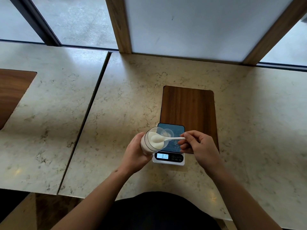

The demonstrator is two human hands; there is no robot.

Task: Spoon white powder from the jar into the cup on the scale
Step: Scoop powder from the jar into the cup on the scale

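My left hand [135, 155] grips a clear jar [152, 141] of white powder, tilted with its mouth toward the right, just above the left edge of the scale [169, 161]. My right hand [197, 145] pinches the handle of a white plastic spoon [167, 139]. The spoon's bowl lies inside the jar mouth, heaped with powder. A small clear cup [168, 133] stands on the scale's blue glass platform, just behind the jar's rim and partly hidden by it. The lit display on the scale shows digits.
The scale sits at the near end of a dark wooden inlay [189, 105] in the marble tabletop [126, 100]. A seam separates a second marble table [49, 105] on the left. Windows and a wood-framed panel [199, 25] stand behind.
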